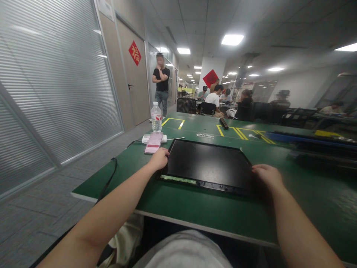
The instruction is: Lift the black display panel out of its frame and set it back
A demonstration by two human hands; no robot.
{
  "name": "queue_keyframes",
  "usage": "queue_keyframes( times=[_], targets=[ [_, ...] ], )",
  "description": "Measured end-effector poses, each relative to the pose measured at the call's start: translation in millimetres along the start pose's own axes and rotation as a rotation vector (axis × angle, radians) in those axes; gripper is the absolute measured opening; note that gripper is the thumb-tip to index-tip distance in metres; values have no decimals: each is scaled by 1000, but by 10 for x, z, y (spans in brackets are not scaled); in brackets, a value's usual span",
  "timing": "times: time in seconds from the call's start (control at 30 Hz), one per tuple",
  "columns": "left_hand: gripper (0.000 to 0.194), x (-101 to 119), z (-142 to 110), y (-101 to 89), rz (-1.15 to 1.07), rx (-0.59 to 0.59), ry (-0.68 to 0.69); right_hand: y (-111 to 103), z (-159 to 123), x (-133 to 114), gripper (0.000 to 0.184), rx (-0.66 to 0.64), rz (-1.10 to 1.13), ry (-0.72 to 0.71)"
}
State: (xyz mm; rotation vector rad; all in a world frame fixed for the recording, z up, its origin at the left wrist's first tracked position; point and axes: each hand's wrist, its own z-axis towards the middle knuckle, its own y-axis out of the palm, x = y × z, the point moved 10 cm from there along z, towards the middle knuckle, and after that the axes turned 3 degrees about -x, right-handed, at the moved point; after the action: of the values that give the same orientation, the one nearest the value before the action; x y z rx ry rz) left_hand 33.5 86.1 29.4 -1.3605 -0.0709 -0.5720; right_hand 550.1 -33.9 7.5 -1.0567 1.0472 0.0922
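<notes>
A black flat screen panel [209, 160] in a thin frame lies in front of me, over the green table. A green strip [178, 179] runs along the left part of its near edge. At the panel's left edge, my left hand [160, 159] is closed on the frame. My right hand [267, 175] pinches the right edge with its fingertips. The undersides of the fingers are hidden on both sides. Just beyond my left hand lies a phone [153, 144] with a lit pink screen.
Behind the phone stand a water bottle [156, 118] and a white power strip [164, 138]. A dark ribbed bar [223, 123] lies farther back on the green table [195, 216]. Blurred black parts [320, 152] are at the right. A person [161, 82] stands beyond; others sit behind.
</notes>
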Motion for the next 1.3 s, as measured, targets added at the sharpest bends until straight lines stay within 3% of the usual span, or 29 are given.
queue_keyframes(
  times=[0.57,1.3],
  targets=[
    [38,-27,9,24,-38,7,-17,18,-35,-113,15,-23,-120,-60],
    [42,8,-14,-11,-55,-14,-2,4,-107,-184,15,25,-112,-112]
  ],
)
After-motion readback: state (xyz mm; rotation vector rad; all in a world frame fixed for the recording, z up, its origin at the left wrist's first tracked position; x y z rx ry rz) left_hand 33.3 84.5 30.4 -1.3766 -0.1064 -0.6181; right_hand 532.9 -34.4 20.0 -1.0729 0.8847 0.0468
